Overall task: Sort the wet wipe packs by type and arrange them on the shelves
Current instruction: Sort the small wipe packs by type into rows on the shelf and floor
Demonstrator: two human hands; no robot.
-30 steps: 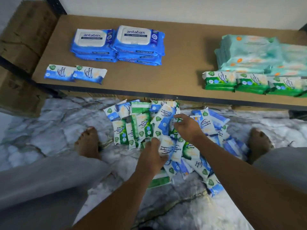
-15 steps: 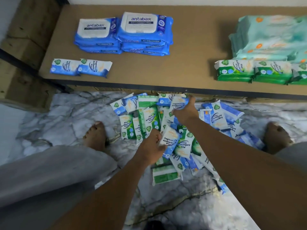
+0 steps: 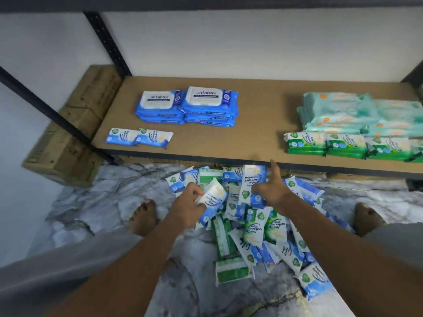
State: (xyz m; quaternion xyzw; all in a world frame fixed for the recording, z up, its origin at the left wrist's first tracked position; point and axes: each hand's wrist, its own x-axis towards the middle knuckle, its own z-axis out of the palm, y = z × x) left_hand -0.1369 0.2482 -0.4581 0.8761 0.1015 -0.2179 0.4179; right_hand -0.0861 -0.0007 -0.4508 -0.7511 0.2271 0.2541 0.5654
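Over the pile (image 3: 254, 227) beneath them, left hand (image 3: 187, 208) gripping a blue pack (image 3: 214, 196), right hand (image 3: 273, 192) pinching a second pack (image 3: 253, 179), liable to slip if swung fast.

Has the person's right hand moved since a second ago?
Yes. The right hand has risen from the pile toward the shelf's front edge, carrying a blue pack; its thumb now overlaps that edge.

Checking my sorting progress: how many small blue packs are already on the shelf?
2, both at the front left of the shelf: the left blue pack and the right blue pack, side by side, edges meeting. None looks hidden.
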